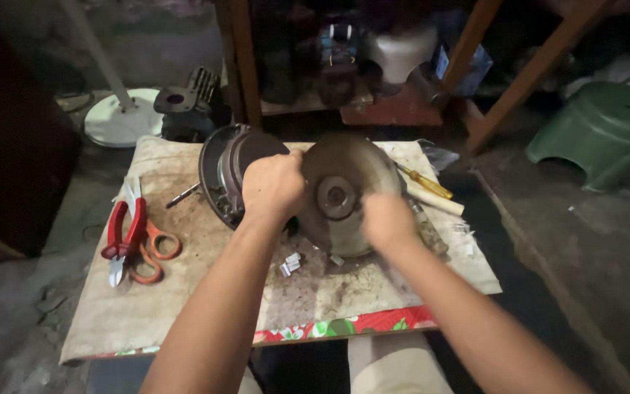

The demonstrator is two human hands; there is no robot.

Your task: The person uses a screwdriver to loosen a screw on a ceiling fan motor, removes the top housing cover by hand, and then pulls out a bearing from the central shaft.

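Note:
A round dusty metal motor housing [340, 191] stands tilted on a small worn board [184, 292] in front of me. My left hand [275, 186] is closed on the housing's left rim, between it and a dark round cover [229, 174] leaning behind. My right hand [386, 219], blurred by motion, grips the housing's lower right edge. The hub at the housing's centre faces me. Small white scraps [290, 263] lie on the board just below my hands.
Red-handled pliers [119, 232] and orange-handled scissors [156, 252] lie at the board's left. A yellow-handled screwdriver [426, 181] and a wooden handle [435, 198] lie at the right. A green plastic stool [603, 130], a white fan base [119, 117] and wooden shelf legs stand beyond.

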